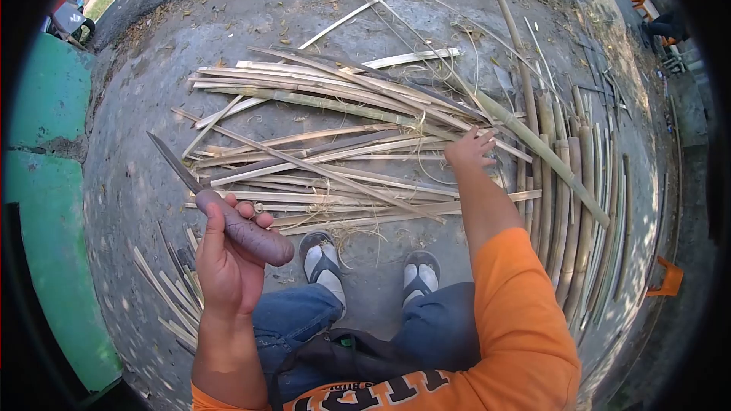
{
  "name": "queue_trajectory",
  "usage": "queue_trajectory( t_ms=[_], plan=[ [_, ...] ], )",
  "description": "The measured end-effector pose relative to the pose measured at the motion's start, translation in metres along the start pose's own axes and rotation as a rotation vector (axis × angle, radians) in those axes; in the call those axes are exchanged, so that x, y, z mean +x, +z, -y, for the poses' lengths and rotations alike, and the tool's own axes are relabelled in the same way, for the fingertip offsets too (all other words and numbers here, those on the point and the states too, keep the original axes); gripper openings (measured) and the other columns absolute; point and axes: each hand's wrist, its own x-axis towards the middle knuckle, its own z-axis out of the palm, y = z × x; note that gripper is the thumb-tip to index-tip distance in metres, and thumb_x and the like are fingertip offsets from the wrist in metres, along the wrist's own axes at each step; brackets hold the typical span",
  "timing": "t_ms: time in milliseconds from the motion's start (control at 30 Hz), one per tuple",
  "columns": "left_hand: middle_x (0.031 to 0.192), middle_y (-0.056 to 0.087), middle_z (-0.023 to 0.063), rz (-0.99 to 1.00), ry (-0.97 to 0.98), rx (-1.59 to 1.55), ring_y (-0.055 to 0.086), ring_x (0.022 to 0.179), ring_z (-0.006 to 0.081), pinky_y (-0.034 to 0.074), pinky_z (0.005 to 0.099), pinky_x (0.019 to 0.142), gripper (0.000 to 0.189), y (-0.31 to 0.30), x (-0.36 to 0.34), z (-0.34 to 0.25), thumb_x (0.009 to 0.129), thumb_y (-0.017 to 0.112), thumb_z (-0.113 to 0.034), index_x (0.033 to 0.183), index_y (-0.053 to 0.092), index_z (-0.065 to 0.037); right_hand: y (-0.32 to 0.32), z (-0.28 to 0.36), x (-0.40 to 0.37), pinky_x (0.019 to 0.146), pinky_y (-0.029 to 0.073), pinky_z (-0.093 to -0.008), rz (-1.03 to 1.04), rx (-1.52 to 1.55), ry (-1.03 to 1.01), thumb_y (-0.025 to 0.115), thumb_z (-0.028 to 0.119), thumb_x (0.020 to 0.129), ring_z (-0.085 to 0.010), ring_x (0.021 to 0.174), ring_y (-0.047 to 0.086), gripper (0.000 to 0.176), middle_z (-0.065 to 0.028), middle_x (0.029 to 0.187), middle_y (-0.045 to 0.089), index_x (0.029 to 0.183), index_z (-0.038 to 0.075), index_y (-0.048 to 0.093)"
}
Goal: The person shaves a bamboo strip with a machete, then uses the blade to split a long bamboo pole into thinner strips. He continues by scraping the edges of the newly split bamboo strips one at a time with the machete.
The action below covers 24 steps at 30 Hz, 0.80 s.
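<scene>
My left hand (231, 251) holds a knife by its thick brown handle (245, 230), thumb along one side and fingertips curled around the other. The narrow dark blade (173, 161) points up and to the left, over the edge of a pile of split bamboo strips (304, 156). Out in front, my right hand (470, 150) reaches to the right end of that pile with its fingers spread, right over the strip ends. Thin curled shavings (415, 123) lie among the strips near it.
Whole bamboo poles (582, 221) lie side by side on the right, with one greenish pole (541, 148) slanting across them. More thin strips (171, 297) lie at lower left. A green wall (49, 205) borders the left. My sandalled feet (324, 262) stand just before the pile.
</scene>
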Motion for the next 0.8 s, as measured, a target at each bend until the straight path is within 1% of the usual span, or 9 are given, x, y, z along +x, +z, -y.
queue_trajectory(
  t_ms=[33,133,233,333,467,567,667,700,800],
  plan=[
    [0.107,0.066,0.0050,0.002,-0.015,-0.004,0.067,0.100,0.0242,0.056,0.0430,0.090,0.038,-0.002,0.001,0.002,0.112,0.049,-0.040,0.130,0.054,-0.007,-0.003,-0.002,0.002,0.121,0.033,-0.0584,0.000,-0.012,0.002,0.065,0.025,0.090,-0.0397,0.151,0.031,0.069,-0.0163,0.161,0.035,0.155,0.010,0.048],
    [0.108,0.066,0.0045,0.014,-0.039,-0.010,0.067,0.100,0.0237,0.056,0.0432,0.088,0.038,-0.008,0.006,0.004,0.112,0.049,-0.041,0.129,0.055,-0.008,0.048,-0.017,0.058,0.120,0.029,-0.0664,0.396,0.003,-0.468,0.063,0.018,0.090,-0.0405,0.158,0.020,0.075,-0.0187,0.171,0.019,0.161,0.015,0.038],
    [0.108,0.066,0.0049,0.009,-0.056,0.010,0.068,0.100,0.0239,0.057,0.0433,0.088,0.037,-0.011,0.005,0.004,0.112,0.048,-0.041,0.129,0.055,-0.009,0.059,-0.011,0.051,0.118,0.027,-0.0712,0.446,0.166,-0.409,0.062,0.016,0.091,-0.0419,0.159,0.016,0.073,-0.0209,0.171,0.016,0.160,0.018,0.040],
    [0.108,0.066,0.0056,0.017,-0.052,0.033,0.068,0.101,0.0244,0.057,0.0437,0.089,0.036,-0.012,0.003,0.003,0.112,0.048,-0.040,0.129,0.055,-0.010,0.046,0.002,0.012,0.118,0.029,-0.0696,0.285,-0.020,-0.344,0.061,0.015,0.091,-0.0437,0.155,0.023,0.070,-0.0215,0.166,0.022,0.158,0.019,0.043],
    [0.109,0.065,0.0075,0.013,-0.039,0.032,0.069,0.102,0.0262,0.057,0.0452,0.091,0.035,-0.014,0.001,-0.001,0.112,0.050,-0.039,0.130,0.054,-0.009,0.054,0.009,0.016,0.121,0.023,-0.0715,0.493,-0.196,-0.350,0.067,0.017,0.088,-0.0431,0.159,0.016,0.087,-0.0217,0.173,0.009,0.165,0.021,0.028],
    [0.110,0.064,0.0088,0.033,-0.031,0.017,0.070,0.102,0.0278,0.058,0.0457,0.091,0.036,-0.018,0.000,-0.003,0.111,0.052,-0.039,0.129,0.053,-0.009,0.079,-0.006,0.028,0.121,0.024,-0.0710,0.452,0.087,-0.360,0.071,0.022,0.085,-0.0400,0.160,0.016,0.092,-0.0215,0.173,0.011,0.165,0.021,0.028],
    [0.110,0.064,0.0092,0.016,-0.060,0.012,0.069,0.104,0.0283,0.058,0.0456,0.091,0.035,-0.024,0.000,-0.002,0.111,0.053,-0.038,0.129,0.053,-0.009,0.062,-0.002,0.022,0.119,0.029,-0.0689,0.354,0.107,-0.333,0.074,0.024,0.082,-0.0372,0.158,0.023,0.096,-0.0199,0.169,0.023,0.166,0.022,0.027],
    [0.111,0.065,0.0095,0.021,-0.062,0.021,0.070,0.105,0.0285,0.059,0.0453,0.091,0.034,-0.028,0.000,0.000,0.111,0.053,-0.037,0.130,0.053,-0.009,0.062,0.004,0.024,0.118,0.031,-0.0680,0.378,0.094,-0.246,0.073,0.030,0.084,-0.0370,0.155,0.029,0.095,-0.0174,0.166,0.030,0.166,0.024,0.026],
    [0.112,0.065,0.0099,0.038,-0.069,0.027,0.070,0.106,0.0287,0.059,0.0442,0.091,0.035,-0.029,0.001,0.003,0.111,0.052,-0.037,0.129,0.053,-0.008,0.039,0.009,0.035,0.118,0.031,-0.0692,0.516,-0.098,-0.291,0.070,0.036,0.087,-0.0365,0.154,0.033,0.091,-0.0158,0.166,0.033,0.166,0.025,0.027]
  ],
)
